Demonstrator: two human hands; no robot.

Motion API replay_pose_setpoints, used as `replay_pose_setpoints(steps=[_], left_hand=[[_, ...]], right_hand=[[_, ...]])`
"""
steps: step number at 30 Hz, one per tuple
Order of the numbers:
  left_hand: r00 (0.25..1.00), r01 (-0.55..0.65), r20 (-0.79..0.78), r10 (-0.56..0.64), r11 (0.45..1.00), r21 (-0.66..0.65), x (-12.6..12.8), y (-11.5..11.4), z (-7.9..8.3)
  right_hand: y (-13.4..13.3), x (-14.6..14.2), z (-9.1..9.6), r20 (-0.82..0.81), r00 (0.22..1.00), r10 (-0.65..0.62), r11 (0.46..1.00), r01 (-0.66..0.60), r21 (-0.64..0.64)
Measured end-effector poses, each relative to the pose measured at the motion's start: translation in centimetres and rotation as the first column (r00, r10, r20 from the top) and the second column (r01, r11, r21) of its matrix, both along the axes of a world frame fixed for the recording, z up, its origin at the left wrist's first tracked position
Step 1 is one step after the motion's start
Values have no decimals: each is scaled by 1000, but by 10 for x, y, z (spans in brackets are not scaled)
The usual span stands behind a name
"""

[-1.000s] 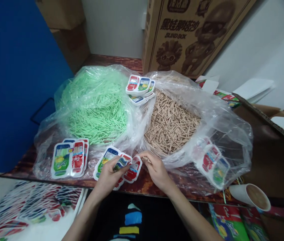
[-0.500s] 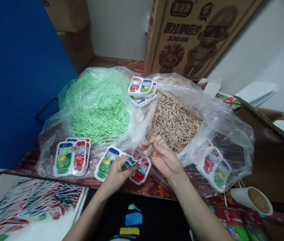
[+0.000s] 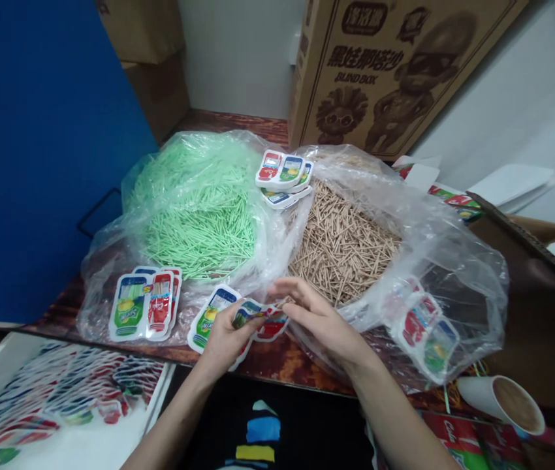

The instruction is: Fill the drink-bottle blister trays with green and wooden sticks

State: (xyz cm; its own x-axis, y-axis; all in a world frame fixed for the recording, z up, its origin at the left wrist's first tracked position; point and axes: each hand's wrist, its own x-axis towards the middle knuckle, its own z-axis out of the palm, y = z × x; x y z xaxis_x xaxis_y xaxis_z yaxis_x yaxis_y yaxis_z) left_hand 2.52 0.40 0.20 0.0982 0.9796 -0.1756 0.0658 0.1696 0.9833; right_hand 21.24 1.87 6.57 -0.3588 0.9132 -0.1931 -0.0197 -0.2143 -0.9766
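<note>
My left hand [image 3: 223, 336] grips a small printed blister pack [image 3: 258, 316] with blue and red panels, held just above the table's near edge. My right hand [image 3: 319, 320] pinches a small bundle of tan sticks [image 3: 285, 303] against that pack. Under my left hand lies another pack with a green panel [image 3: 207, 318]. Behind my hands sit a clear bag of tan sticks [image 3: 343, 245] and a clear bag of green sticks [image 3: 199, 212].
Filled packs lie at the left front [image 3: 144, 303], between the two bags at the back [image 3: 283, 175] and inside the right bag's plastic [image 3: 424, 326]. A printed cardboard box [image 3: 385, 72] stands behind. A paper cup [image 3: 505, 398] lies at lower right, a tray of packs [image 3: 52, 398] at lower left.
My right hand lifted a bundle of tan sticks clear of the pack half a second ago, then brought it back down to the pack held in my left hand.
</note>
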Motion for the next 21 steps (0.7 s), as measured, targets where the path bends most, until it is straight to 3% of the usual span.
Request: replay_pose_setpoints(steps=[3, 7, 11, 16, 18, 21], left_hand=[[999, -52, 15, 52, 999, -6, -3, -1, 1], [994, -103, 40, 104, 995, -14, -9, -2, 4], [984, -133, 113, 138, 990, -50, -15, -5, 8], [983, -140, 121, 140, 990, -4, -25, -7, 15], [982, -154, 109, 153, 988, -4, -37, -9, 19], [978, -207, 28, 208, 978, -33, -75, -14, 27]], right_hand=[[-2, 1, 3, 141, 985, -96, 982, 71, 173], [-6, -6, -1, 358, 926, -115, 900, -55, 432], [-10, -19, -7, 429, 881, -200, 808, -99, 581], [-9, -37, -5, 472, 881, -23, 807, -262, 529], [-8, -39, -1, 417, 909, 7, 841, -231, 490], [-7, -35, 2, 326, 944, -54, 909, -88, 407]])
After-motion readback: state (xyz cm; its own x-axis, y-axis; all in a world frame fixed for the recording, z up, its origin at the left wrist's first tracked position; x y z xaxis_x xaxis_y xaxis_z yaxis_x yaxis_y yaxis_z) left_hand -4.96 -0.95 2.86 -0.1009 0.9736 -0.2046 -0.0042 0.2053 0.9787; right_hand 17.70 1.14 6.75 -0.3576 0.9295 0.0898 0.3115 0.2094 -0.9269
